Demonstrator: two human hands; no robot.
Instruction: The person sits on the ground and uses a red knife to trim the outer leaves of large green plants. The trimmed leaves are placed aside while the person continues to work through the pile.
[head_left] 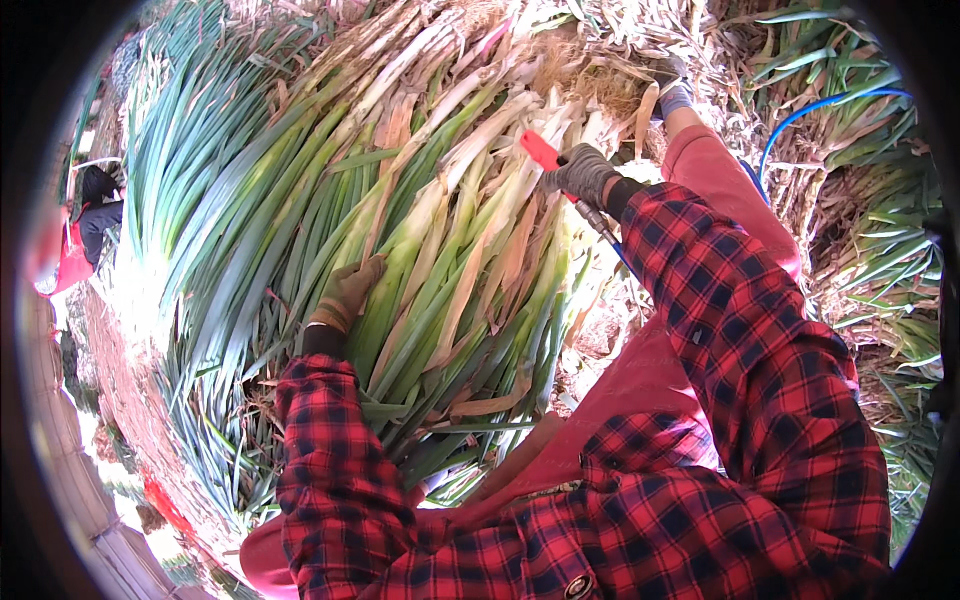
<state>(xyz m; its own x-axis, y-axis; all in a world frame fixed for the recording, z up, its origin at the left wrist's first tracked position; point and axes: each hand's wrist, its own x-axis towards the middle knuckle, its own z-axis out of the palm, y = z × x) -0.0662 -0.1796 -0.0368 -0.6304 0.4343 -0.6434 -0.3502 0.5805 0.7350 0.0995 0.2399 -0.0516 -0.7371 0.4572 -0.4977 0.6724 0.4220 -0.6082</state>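
Observation:
A large heap of long green onions (300,190) lies before me, green leaves toward me and pale stalks toward the upper right. My left hand (348,290), in a brown glove, has its fingers curled round a thick green onion (402,250) where its leaves begin. Farther up and to the right, my right hand (587,172) in a grey glove is closed round a red air gun (541,150). Its red end points to the upper left above the pale stalks. A blue hose (622,255) runs back from it along my sleeve.
Dry roots (590,80) and peeled husks lie at the top. My outstretched leg (735,185) is on the right, beside a blue hose loop (800,125) and more onion leaves (900,260). At the far left is another person's dark-clothed arm (97,215).

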